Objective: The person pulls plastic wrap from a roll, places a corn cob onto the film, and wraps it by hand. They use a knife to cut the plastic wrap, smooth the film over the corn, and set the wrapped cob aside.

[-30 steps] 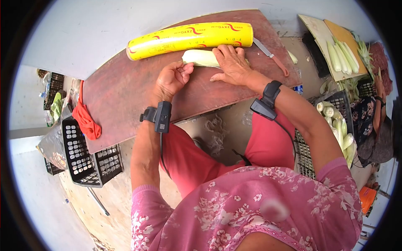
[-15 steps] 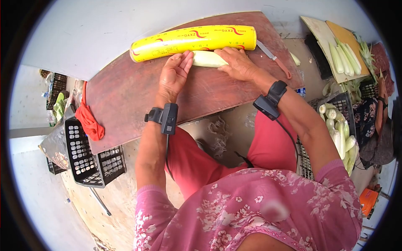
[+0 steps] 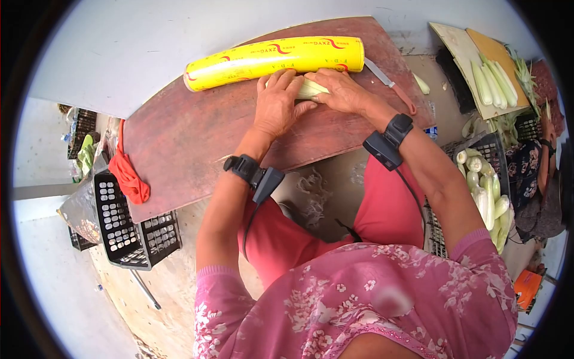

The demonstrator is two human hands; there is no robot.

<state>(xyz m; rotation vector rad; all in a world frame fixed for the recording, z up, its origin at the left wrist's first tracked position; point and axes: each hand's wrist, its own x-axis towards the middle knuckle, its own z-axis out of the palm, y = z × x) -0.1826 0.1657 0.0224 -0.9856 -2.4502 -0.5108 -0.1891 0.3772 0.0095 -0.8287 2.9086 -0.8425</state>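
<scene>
A pale green ear of corn in its husk (image 3: 311,89) lies on the red-brown table, just in front of a yellow roll of cling film (image 3: 275,60). My left hand (image 3: 281,103) is palm down over the ear's left end, its fingers curled across the top and its thumb on the near side. At the right end my right hand (image 3: 342,91) grips the same ear. Both hands hide the ends of the corn. A knife with a reddish handle (image 3: 402,98) rests on the table to the right, apart from my hands.
The red-brown table (image 3: 197,140) has a red cloth (image 3: 128,173) over its left edge, above a black crate (image 3: 116,221). To my right stands a crate of corn ears (image 3: 487,191). More ears (image 3: 494,85) lie on a board beyond, where another person's arm (image 3: 545,143) shows.
My left hand has turned from palm up at the ear's left end to palm down over it, moving right. My right hand stays at the right end.
</scene>
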